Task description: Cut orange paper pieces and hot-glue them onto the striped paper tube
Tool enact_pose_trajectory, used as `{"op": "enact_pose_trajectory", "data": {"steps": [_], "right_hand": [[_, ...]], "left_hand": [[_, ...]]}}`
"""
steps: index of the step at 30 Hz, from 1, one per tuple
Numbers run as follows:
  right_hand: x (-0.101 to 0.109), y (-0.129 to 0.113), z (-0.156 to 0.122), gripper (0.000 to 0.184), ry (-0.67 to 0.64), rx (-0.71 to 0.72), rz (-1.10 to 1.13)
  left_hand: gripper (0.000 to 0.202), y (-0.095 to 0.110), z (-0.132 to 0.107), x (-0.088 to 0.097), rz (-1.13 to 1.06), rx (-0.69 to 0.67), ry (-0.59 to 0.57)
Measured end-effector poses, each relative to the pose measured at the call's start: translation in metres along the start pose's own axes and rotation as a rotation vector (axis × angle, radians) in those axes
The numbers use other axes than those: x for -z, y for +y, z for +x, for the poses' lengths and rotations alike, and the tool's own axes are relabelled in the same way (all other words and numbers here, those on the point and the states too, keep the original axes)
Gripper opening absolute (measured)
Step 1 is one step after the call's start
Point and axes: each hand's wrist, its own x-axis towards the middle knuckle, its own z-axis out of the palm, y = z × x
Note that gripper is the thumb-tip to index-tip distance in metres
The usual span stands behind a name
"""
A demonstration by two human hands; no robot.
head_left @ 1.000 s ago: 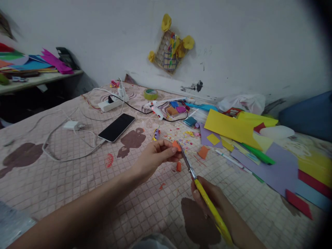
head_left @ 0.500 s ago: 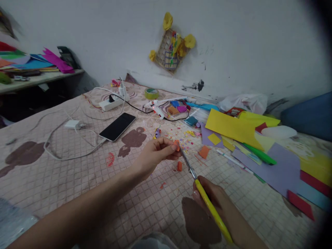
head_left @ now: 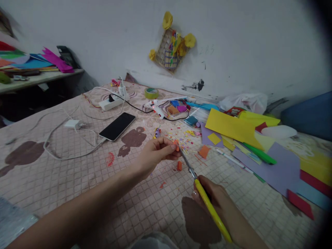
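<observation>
Between the thumb and fingers of my left hand (head_left: pixel 163 149) is a small orange piece of paper or foam (head_left: pixel 176 145). My right hand (head_left: pixel 210 193) is closed round the yellow handle of a pair of scissors (head_left: pixel 192 171), whose metal blades point up and left to the orange piece. The tips meet its edge; I cannot tell whether they are cutting into it. Just below the blades lies a small orange bit (head_left: pixel 179 166), and right of them an orange square (head_left: pixel 204 151). Coloured scraps (head_left: pixel 185 138) are scattered beyond my hands.
Left of my hands lie a phone (head_left: pixel 118 127) on a cable, a white charger (head_left: pixel 72 124) and a power strip (head_left: pixel 114 102). A glue gun (head_left: pixel 157 110) and a tape roll (head_left: pixel 151 93) sit farther back. Coloured sheets (head_left: pixel 275 166) cover the right side.
Very little differs. My left hand and the orange piece have tilted slightly at the scissor tips; both hands keep nearly the same place.
</observation>
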Motion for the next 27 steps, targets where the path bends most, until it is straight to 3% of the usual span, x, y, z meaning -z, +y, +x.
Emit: {"op": "enact_pose_trajectory", "data": {"steps": [11,27], "right_hand": [[0.001,-0.006,0.000,0.022,-0.021,-0.047,0.123],[0.001,-0.008,-0.001,0.025,-0.035,-0.051,0.104]], "left_hand": [[0.014,0.000,-0.002,-0.002,-0.026,-0.001,-0.006],[0.013,-0.001,-0.002,-0.002,-0.017,0.001,-0.017]]}}
